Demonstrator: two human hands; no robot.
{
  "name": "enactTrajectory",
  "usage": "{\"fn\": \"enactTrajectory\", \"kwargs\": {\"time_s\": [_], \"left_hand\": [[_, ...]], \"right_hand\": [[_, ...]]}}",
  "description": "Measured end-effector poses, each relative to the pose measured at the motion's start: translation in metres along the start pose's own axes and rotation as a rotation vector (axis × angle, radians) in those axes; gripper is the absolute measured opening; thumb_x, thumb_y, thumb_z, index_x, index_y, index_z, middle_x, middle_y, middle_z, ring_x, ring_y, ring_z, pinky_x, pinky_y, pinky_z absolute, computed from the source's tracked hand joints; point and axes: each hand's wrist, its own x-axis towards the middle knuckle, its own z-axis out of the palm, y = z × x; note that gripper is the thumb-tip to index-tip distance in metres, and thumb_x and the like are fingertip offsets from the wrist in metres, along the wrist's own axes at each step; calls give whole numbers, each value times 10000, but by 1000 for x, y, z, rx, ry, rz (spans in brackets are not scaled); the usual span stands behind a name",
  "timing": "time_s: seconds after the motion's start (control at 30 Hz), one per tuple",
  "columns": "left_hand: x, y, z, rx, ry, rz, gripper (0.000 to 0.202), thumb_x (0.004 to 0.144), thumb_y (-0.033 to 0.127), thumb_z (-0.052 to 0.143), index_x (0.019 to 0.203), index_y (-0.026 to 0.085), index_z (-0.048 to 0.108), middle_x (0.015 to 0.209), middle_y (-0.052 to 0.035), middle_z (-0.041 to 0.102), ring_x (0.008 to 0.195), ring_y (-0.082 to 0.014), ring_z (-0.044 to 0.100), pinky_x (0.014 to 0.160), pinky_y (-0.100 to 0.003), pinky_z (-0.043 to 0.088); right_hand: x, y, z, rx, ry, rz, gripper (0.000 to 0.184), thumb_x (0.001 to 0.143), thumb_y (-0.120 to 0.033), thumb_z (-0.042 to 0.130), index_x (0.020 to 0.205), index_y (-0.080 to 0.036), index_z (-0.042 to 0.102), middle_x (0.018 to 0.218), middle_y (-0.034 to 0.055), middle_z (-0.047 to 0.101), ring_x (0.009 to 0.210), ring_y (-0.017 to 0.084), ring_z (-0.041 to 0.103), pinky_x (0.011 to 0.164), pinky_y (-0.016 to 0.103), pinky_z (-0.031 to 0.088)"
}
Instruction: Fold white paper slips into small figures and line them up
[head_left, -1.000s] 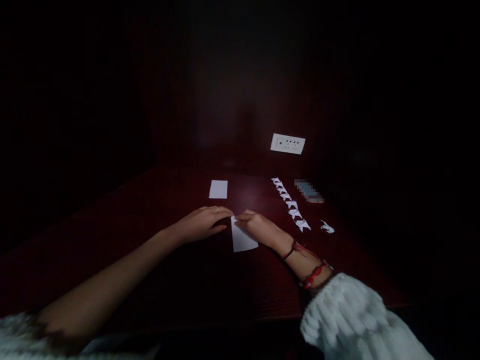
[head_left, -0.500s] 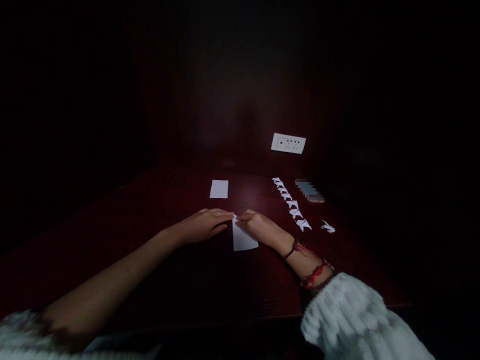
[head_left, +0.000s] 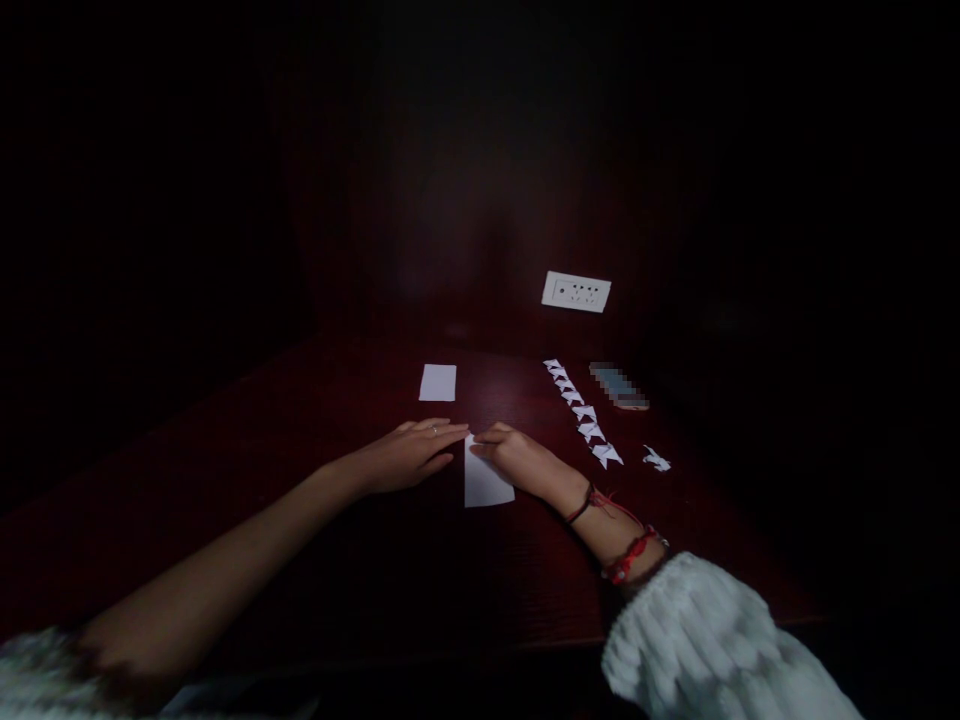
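White paper sheet (head_left: 489,485) lies on the red bench (head_left: 487,570), long axis pointing away from me — its far left corner is where both hands meet. Left hand (head_left: 406,455) rests flat, grip apart; right hand (head_left: 525,462) covers the far edge — its grip state I cannot tell.

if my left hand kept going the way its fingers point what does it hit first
Probably the far corner of the white paper, just ahead of the left hand, with the right hand close behind that corner. The dim light hides whether they already touch.
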Motion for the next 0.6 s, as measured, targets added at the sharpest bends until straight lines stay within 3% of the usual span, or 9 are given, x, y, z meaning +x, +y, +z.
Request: {"fn": "enactTrajectory", "kwargs": {"time_s": [0.6], "left_hand": [[1,0,1,7,-15,16,391,844,285,259,1233,309,231,1301,33,266,1176,-181,232,894,-346,238]], "right_hand": [[1,-2,-4,-32,-51,-32,237,831,-176,334,923,-123,546,904,72,550,905,133,446,744,244,400]]}}
